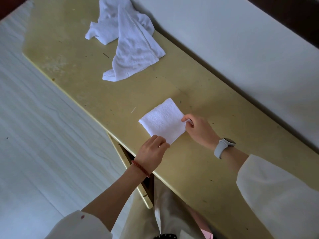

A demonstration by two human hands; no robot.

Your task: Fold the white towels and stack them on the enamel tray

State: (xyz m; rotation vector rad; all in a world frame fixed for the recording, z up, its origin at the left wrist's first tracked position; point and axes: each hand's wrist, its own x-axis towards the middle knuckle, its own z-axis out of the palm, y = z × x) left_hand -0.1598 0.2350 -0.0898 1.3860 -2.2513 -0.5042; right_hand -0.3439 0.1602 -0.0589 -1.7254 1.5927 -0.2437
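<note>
Left hand: grip pinching near corner of folded towel on bench. Right hand: grip pinching its right corner. Loose towels well apart.

Single view: a wide-angle head-worn camera, aimed forward and steeply down from above the person's own forearms. The frame is rolled, so the yellow table runs diagonally from upper left to lower right. Near field covers the near table edge; far field reaches the table's far end. The pale floor fills the left side.
</note>
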